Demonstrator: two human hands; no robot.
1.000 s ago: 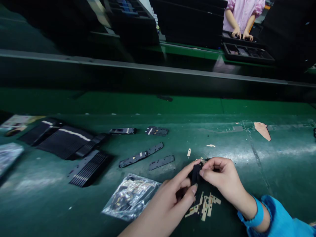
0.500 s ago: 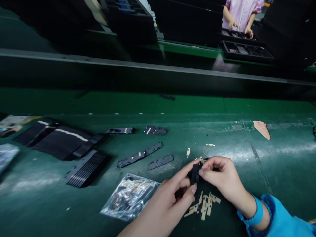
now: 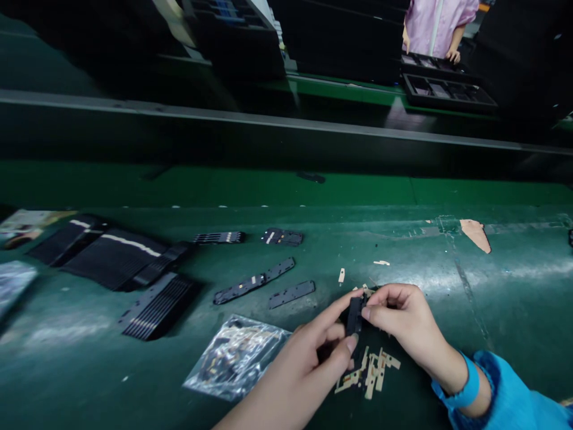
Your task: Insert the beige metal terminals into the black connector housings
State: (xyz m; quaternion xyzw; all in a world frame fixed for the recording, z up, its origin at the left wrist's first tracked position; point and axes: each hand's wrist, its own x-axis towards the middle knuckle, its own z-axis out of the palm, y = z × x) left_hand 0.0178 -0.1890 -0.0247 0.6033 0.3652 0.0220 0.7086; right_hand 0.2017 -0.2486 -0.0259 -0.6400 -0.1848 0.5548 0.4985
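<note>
My left hand (image 3: 313, 358) grips a small black part (image 3: 354, 315) between thumb and fingers, low and right of centre. Against the upper right side of that part are the thumb and bent index finger of my right hand (image 3: 403, 319); anything pinched there is too small to make out. Beige small pieces (image 3: 378, 370) lie in a loose pile just below my hands. More pale bits show behind the fingertips. A clear plastic bag (image 3: 237, 355) with small parts inside lies left of my left hand.
Flat black strips (image 3: 292, 294) lie beyond the bag. Stacked black parts (image 3: 156, 304) and a wide black bundle (image 3: 111, 254) sit at the left. Brown scrap (image 3: 475, 235) lies at the right. Across a raised rail (image 3: 277, 121), a person in pink (image 3: 436, 30) touches a black tray (image 3: 447, 92).
The black part has turned slightly, showing more of its broad face. My hands have barely moved. Across the rail, the person's hands have moved apart.
</note>
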